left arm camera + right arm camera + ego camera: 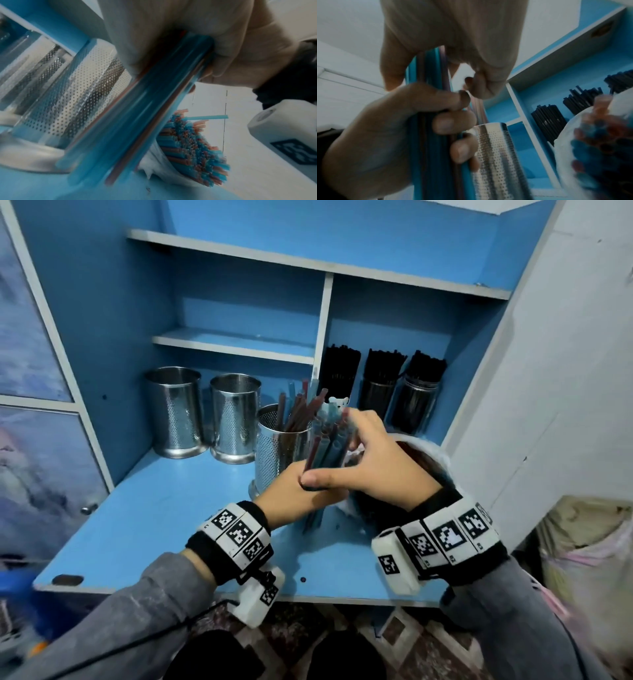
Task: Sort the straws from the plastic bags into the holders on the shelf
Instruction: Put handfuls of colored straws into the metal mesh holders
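Note:
A bundle of blue and red straws (325, 436) stands upright over the blue shelf (164, 508), just right of a perforated steel holder (274, 446) that holds several red straws. My left hand (308, 491) grips the bundle's lower part; in the right wrist view its fingers (453, 121) curl round the straws (428, 142). My right hand (337, 451) holds the bundle's upper part between thumb and fingers. A white plastic bag (157, 159) full of blue and red straws (193, 148) lies right behind the bundle (137, 121).
Two empty perforated steel holders (174, 412) (234, 416) stand left of the filled one. Three containers of black straws (380, 385) fill the right compartment behind a white divider (323, 320). A white wall panel (548, 371) closes the right side.

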The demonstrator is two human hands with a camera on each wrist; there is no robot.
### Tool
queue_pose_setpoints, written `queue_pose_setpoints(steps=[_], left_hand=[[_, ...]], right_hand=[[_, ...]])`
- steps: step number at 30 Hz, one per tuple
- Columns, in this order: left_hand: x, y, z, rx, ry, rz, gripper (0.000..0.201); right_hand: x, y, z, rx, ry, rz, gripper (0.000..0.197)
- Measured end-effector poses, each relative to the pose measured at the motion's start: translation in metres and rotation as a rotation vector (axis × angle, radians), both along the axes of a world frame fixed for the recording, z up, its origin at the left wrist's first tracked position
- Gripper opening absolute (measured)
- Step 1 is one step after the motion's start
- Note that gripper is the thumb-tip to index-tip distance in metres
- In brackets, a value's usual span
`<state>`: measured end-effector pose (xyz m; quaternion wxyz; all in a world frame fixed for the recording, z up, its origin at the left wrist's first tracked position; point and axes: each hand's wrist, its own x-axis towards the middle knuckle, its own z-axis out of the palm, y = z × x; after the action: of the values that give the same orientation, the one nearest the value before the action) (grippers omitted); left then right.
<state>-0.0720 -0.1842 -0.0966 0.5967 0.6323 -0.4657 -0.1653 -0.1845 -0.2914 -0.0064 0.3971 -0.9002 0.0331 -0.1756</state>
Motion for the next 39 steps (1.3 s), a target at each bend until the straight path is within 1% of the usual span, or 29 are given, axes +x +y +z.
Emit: queue_pose_setpoints(steps=[2,3,4,5,6,7,8,9,11,12,13,14,16,17,18,20,24,27,28,30,32,33,35,37,39], left_hand=[[-0.003,0.004,0.006,0.034,-0.123,-0.037,0.023],[-0.004,0.004,0.009,0.012,-0.169,-0.030,0.025],[-0.006,0.005,0.011,-0.043,-0.196,-0.024,0.032],[-0.008,0.007,0.013,-0.115,-0.174,-0.012,0.045],[-0.010,0.010,0.016,-0.186,-0.111,0.006,0.055],[-0.008,0.013,0.018,-0.257,-0.086,0.051,0.056],[-0.006,0.014,0.020,-0.333,-0.116,0.134,0.052],[-0.002,0.015,0.022,-0.403,-0.197,0.245,0.052],[0.010,0.014,0.023,-0.488,-0.336,0.489,0.065],[0.017,0.014,0.022,-0.482,-0.373,0.610,0.075],[0.025,0.014,0.021,-0.444,-0.373,0.694,0.087],[0.033,0.014,0.020,-0.365,-0.328,0.728,0.101],[0.048,0.013,0.016,-0.150,-0.165,0.684,0.131],[0.056,0.012,0.014,-0.057,-0.102,0.638,0.141],[0.062,0.010,0.014,0.001,-0.060,0.586,0.145],[0.072,0.003,0.014,0.049,-0.024,0.522,0.144],[0.086,-0.005,0.014,0.150,-0.057,0.554,0.129],[0.090,-0.005,0.013,0.151,-0.068,0.522,0.123],[0.090,-0.005,0.012,0.135,-0.060,0.513,0.121],[0.090,-0.005,0.010,0.107,-0.049,0.501,0.120],[0.090,-0.005,0.009,0.084,-0.047,0.492,0.113],[0.090,-0.005,0.008,0.066,-0.049,0.489,0.106],[0.089,-0.005,0.008,0.040,-0.060,0.486,0.094],[0.088,-0.005,0.009,0.029,-0.062,0.473,0.093],[0.088,-0.005,0.009,0.031,-0.060,0.461,0.098]], right_hand=[[0.001,0.003,-0.006,0.112,0.017,0.139,0.065],[0.002,0.006,-0.009,0.170,-0.002,0.201,0.053],[0.004,0.009,-0.011,0.216,-0.037,0.240,0.040],[0.005,0.012,-0.011,0.262,-0.086,0.259,0.028],[0.007,0.014,-0.008,0.303,-0.134,0.265,0.024],[0.009,0.016,-0.003,0.325,-0.185,0.275,0.024],[0.011,0.017,0.004,0.319,-0.241,0.291,0.022],[0.014,0.017,0.012,0.297,-0.307,0.313,0.019],[0.017,0.017,0.029,0.265,-0.448,0.338,0.014],[0.019,0.016,0.038,0.270,-0.512,0.330,0.013],[0.021,0.016,0.046,0.278,-0.569,0.312,0.012],[0.022,0.015,0.053,0.278,-0.618,0.287,0.011],[0.028,0.012,0.061,0.280,-0.671,0.223,0.007],[0.033,0.010,0.063,0.291,-0.670,0.189,0.006],[0.039,0.008,0.064,0.304,-0.653,0.154,0.006],[0.055,0.007,0.063,0.319,-0.600,0.061,0.007],[0.087,0.000,0.054,0.308,-0.485,-0.179,0.011],[0.104,-0.008,0.050,0.284,-0.364,-0.257,0.016],[0.108,-0.010,0.050,0.240,-0.295,-0.279,0.022],[0.111,-0.013,0.049,0.068,-0.128,-0.339,0.039],[0.110,-0.012,0.050,-0.074,-0.027,-0.348,0.049],[0.109,-0.011,0.051,-0.103,-0.009,-0.339,0.049],[0.106,-0.010,0.050,-0.142,-0.030,-0.313,0.051],[0.104,-0.008,0.048,-0.188,-0.105,-0.285,0.057],[0.100,-0.005,0.045,-0.189,-0.222,-0.254,0.062]])
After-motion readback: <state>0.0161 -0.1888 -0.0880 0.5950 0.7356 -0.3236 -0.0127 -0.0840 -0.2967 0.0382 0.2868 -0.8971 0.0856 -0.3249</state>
